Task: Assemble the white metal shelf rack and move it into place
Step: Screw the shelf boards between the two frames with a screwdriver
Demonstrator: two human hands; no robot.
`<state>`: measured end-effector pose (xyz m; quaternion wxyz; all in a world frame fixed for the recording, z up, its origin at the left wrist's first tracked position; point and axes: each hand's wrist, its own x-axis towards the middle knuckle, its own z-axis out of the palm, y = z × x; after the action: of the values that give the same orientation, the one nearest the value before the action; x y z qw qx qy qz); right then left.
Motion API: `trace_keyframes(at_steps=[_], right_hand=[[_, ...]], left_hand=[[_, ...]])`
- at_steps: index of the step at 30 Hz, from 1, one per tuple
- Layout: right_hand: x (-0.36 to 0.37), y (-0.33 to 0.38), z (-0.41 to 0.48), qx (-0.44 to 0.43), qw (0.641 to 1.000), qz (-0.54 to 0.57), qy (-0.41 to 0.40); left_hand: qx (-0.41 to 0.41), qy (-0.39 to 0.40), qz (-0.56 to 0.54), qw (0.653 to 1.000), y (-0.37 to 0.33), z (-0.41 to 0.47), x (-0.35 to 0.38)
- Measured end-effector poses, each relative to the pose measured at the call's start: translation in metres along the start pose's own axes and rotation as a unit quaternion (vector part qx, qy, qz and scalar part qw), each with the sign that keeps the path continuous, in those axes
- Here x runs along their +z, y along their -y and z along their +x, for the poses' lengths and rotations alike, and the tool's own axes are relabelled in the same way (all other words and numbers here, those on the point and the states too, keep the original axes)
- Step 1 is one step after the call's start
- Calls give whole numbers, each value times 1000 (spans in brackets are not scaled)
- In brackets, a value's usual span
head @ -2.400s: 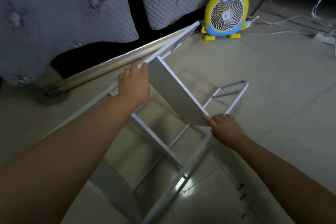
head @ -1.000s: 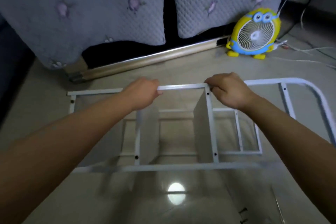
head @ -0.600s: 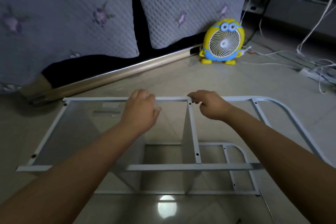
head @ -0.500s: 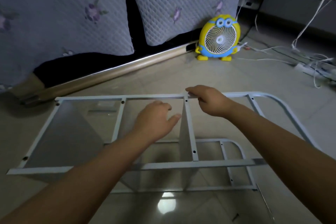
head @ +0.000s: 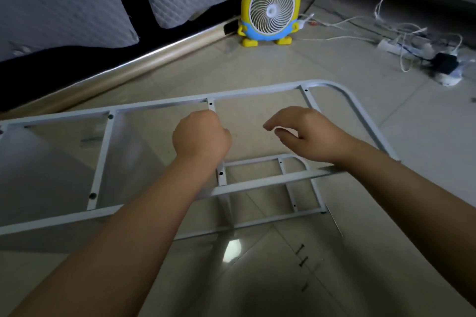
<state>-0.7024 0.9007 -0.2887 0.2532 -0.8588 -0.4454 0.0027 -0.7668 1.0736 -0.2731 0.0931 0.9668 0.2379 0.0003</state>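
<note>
Grips a crossbar (head: 221, 175) of the white shelf rack (head: 257, 92) in the fisted left hand (head: 201, 136); holds the right hand (head: 309, 134) beside it, fingers (head: 283, 117) loosely curled, empty. Has the rack on its side beneath both hands; yellow fan (head: 270, 8) beyond.

Your left hand (head: 201, 136) is covering the middle crossbar (head: 221, 175) of the rack (head: 257, 184) with its fingers curling out of sight, the rack's left end is running off frame, and the dark floor bits (head: 303, 261) are showing too small to identify.
</note>
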Motion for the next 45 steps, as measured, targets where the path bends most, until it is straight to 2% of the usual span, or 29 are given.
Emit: trace_keyframes(at_steps=[3, 7, 10, 12, 14, 17, 19, 21, 24, 28, 31, 33, 35, 41, 43, 45], right_hand=[[-5, 0, -16, -19, 999, 5, -32], [-7, 4, -33, -34, 993, -10, -116], [-3, 7, -55, -56, 973, -68, -213], [9, 7, -83, -90, 957, -133, -243], [29, 4, -119, -123, 955, -185, -194], [62, -11, -169, -137, 972, -191, 14], [82, -21, -187, -92, 967, -189, 146], [100, -27, -196, -11, 949, -195, 248], [130, -32, -203, 96, 909, -209, 347], [159, -26, -201, 124, 901, -207, 361], [173, -29, -204, 104, 899, -232, 356], [179, -29, -204, 79, 894, -240, 371], [184, -28, -205, 65, 891, -222, 391], [185, -25, -196, 69, 877, -207, 428], [175, -15, -185, 71, 891, -192, 405], [158, -3, -169, 15, 952, -142, 272]], left_hand=[[-2, -7, 10, 1000, -5, -5, 1], [-42, 2, 23, 999, -10, -6, 3], [-64, 1, -4, 998, -8, -7, 4], [-55, -7, -14, 998, -9, -12, 3], [-20, -16, 0, 1000, -15, -22, 2], [88, -57, 19, 994, -31, -45, 3], [166, -65, 8, 984, -40, -62, 9], [211, -60, -16, 976, -40, -73, 20], [241, -105, -64, 963, -29, -78, 37], [278, -205, -73, 935, -14, -79, 38], [251, -224, -53, 940, -5, -75, 37], [184, -199, -67, 960, -2, -76, 32], [103, -142, -80, 981, 0, -76, 26], [-13, -63, -170, 983, 0, -63, 15], [-41, -36, -188, 981, 3, -53, 13], [-47, -15, -194, 980, 8, -46, 13]])
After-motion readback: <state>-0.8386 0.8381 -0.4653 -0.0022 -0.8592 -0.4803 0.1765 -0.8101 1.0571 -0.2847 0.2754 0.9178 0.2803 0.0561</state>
